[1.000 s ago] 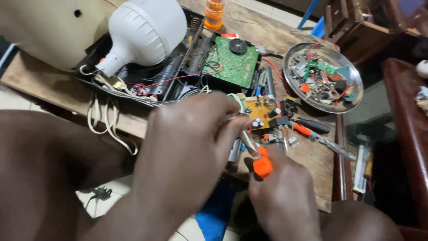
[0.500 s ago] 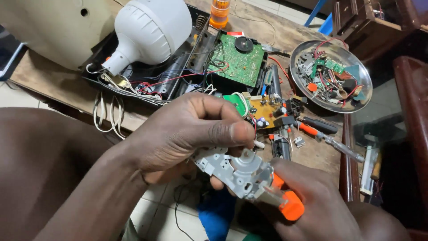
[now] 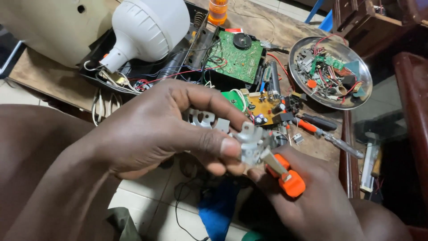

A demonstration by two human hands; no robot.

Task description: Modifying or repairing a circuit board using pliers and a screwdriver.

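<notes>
Across the worn wooden surface (image 3: pixel 53 76) lies a spread of opened electronics, with pale floor tiles (image 3: pixel 147 209) showing below its near edge and dark wooden furniture (image 3: pixel 356 22) past its far right corner. Near the far left corner rests a big white bulb housing (image 3: pixel 147 27), its neck over a black open case (image 3: pixel 178 67) full of red and black wires. Inside that case, toward the middle of the surface, sits a green circuit board (image 3: pixel 236 58). An orange bottle (image 3: pixel 218 11) stands at the far edge. Close to the right edge is a round metal dish (image 3: pixel 296 76), holding scraps of wire, small green boards and loose parts. Just in front of the dish, a yellow circuit board (image 3: pixel 263 107) lies flat, and a screwdriver with an orange and black handle (image 3: pixel 316 127) lies beside it near the right edge.

Held off the near edge, above the floor, is a small grey metal part (image 3: pixel 252 145). The left hand (image 3: pixel 151 129) is closed around it, thumb and fingers pinching its side. The right hand (image 3: pixel 312 205) is closed on an orange-handled tool (image 3: pixel 285 176), whose metal tip meets the grey part. A blue cloth (image 3: pixel 218 209) hangs below the hands.
</notes>
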